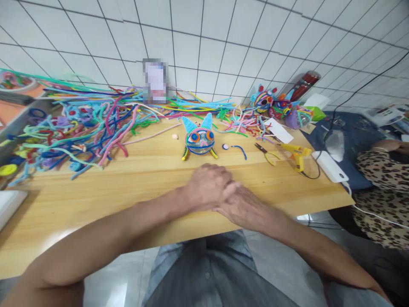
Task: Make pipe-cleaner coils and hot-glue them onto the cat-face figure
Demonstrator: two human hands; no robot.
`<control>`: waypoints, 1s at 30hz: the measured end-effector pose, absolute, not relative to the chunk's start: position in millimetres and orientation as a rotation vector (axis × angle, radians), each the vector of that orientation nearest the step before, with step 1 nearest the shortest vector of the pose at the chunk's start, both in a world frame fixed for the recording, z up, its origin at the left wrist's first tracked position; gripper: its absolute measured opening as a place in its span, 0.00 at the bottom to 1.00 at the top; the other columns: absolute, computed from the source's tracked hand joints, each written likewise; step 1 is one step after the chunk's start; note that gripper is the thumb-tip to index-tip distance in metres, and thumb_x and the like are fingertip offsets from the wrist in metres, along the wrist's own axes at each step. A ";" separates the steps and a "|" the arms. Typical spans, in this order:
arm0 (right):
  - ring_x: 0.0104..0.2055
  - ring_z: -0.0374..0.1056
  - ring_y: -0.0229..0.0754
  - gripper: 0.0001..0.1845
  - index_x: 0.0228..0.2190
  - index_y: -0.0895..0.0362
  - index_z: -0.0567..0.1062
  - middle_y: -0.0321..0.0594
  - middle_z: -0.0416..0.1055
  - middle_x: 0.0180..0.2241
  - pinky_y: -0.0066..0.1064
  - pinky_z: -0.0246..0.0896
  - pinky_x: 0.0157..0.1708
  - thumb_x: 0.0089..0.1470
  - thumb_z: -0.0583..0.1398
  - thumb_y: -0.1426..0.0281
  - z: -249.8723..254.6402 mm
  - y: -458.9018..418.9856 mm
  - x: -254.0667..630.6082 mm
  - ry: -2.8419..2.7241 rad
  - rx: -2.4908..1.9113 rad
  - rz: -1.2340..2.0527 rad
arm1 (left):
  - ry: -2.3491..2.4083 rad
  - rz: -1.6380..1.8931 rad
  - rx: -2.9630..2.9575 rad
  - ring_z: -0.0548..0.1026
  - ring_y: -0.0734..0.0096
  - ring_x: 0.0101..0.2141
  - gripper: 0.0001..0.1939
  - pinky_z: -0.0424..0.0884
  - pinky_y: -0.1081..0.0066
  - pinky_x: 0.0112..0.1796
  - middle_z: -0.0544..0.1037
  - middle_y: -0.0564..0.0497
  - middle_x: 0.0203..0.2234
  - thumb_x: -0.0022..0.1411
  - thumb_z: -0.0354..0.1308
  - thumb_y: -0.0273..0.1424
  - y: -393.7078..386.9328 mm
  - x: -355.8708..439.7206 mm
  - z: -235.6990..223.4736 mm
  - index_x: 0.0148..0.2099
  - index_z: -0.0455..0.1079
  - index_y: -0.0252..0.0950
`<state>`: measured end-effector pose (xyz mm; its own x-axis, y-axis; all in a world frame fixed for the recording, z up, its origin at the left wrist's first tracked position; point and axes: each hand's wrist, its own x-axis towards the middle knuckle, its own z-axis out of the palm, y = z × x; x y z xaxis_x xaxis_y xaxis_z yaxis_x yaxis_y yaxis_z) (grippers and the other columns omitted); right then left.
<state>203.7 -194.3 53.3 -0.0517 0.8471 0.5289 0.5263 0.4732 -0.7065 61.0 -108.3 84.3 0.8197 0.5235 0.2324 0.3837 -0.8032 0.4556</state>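
My left hand (209, 185) and my right hand (241, 207) are clasped together above the front of the wooden table, fingers closed over each other. No object shows between them; the inner side of the grip is hidden. Just beyond them stands a pipe-cleaner figure (200, 143) with a round clear body, light-blue pointed ears, orange-and-blue eyes and yellow-tipped feet. To its right lie a small white disc with a dark rim (225, 146) and a bent blue pipe-cleaner piece (240, 152). A small pale bit (174, 136) rests to its left.
Loose pipe cleaners (96, 123) heap up at the left and along the wall. Yellow-handled pliers (267, 153), a yellow glue gun (297, 156) and a white power bank (330, 167) lie at the right. Behind them are finished figures (263, 100). A person in leopard print (380, 200) sits at right.
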 end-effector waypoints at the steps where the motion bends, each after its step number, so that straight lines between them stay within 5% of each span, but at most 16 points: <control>1: 0.67 0.69 0.43 0.11 0.42 0.59 0.83 0.43 0.80 0.55 0.37 0.59 0.70 0.66 0.61 0.66 61.6 -193.0 211.3 -2.000 -1.206 0.298 | 0.752 0.460 2.504 0.80 0.56 0.36 0.28 0.72 0.61 0.41 0.83 0.39 0.34 0.79 0.43 0.42 -98.8 49.6 83.8 0.42 0.80 0.32; 5: 0.76 0.52 0.62 0.36 0.64 0.55 0.72 0.55 0.65 0.70 0.66 0.54 0.71 0.57 0.72 0.69 90.9 -185.1 237.3 -2.625 -1.142 0.074 | 0.808 0.587 2.032 0.74 0.67 0.27 0.28 0.66 0.69 0.33 0.78 0.49 0.24 0.79 0.45 0.44 -73.4 8.0 85.5 0.33 0.77 0.36; 9: 0.76 0.50 0.65 0.39 0.66 0.57 0.69 0.57 0.64 0.70 0.66 0.56 0.71 0.57 0.72 0.64 93.9 -180.1 234.7 -2.688 -1.132 0.009 | 0.758 0.748 2.005 0.77 0.65 0.37 0.23 0.70 0.68 0.41 0.82 0.47 0.35 0.79 0.47 0.42 -80.8 6.8 98.0 0.41 0.78 0.36; 13: 0.72 0.58 0.62 0.24 0.58 0.56 0.76 0.56 0.71 0.64 0.64 0.60 0.68 0.64 0.66 0.63 86.8 -177.0 225.2 -2.670 -1.097 0.095 | 0.458 0.816 2.300 0.76 0.56 0.53 0.17 0.70 0.58 0.56 0.80 0.39 0.51 0.75 0.56 0.41 -97.4 27.4 103.6 0.53 0.77 0.34; 15: 0.68 0.65 0.58 0.18 0.53 0.57 0.79 0.54 0.76 0.58 0.58 0.63 0.67 0.66 0.64 0.62 86.0 -177.2 224.9 -2.676 -1.070 0.185 | 0.321 0.778 2.400 0.77 0.54 0.54 0.17 0.70 0.56 0.57 0.81 0.38 0.53 0.75 0.57 0.40 -99.6 31.5 97.2 0.55 0.77 0.34; 18: 0.66 0.67 0.54 0.23 0.54 0.61 0.78 0.53 0.76 0.57 0.52 0.65 0.68 0.64 0.66 0.59 89.5 -180.1 229.3 -2.747 -0.970 0.306 | 0.193 0.737 2.372 0.79 0.58 0.54 0.15 0.71 0.59 0.57 0.82 0.40 0.53 0.77 0.55 0.35 -94.0 23.6 83.0 0.58 0.77 0.36; 25: 0.78 0.46 0.59 0.33 0.63 0.59 0.72 0.64 0.51 0.74 0.56 0.58 0.70 0.64 0.66 0.55 95.2 -180.5 235.2 -2.689 -0.824 0.313 | 0.516 0.703 1.938 0.80 0.64 0.47 0.11 0.74 0.66 0.50 0.83 0.45 0.46 0.69 0.65 0.36 -87.5 -0.9 82.1 0.50 0.76 0.36; 30: 0.80 0.39 0.62 0.40 0.67 0.49 0.68 0.51 0.32 0.79 0.61 0.46 0.73 0.59 0.68 0.48 89.0 -177.4 234.0 -2.582 -0.734 0.350 | 0.609 0.621 1.391 0.75 0.72 0.34 0.18 0.73 0.72 0.38 0.78 0.53 0.35 0.62 0.71 0.41 -97.7 6.0 88.1 0.44 0.71 0.36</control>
<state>234.0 -177.4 89.0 -0.7667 0.5479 0.3345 0.4390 0.8277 -0.3495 6.0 -97.7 88.1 0.6996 0.7141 -0.0269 -0.0409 0.0777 0.9961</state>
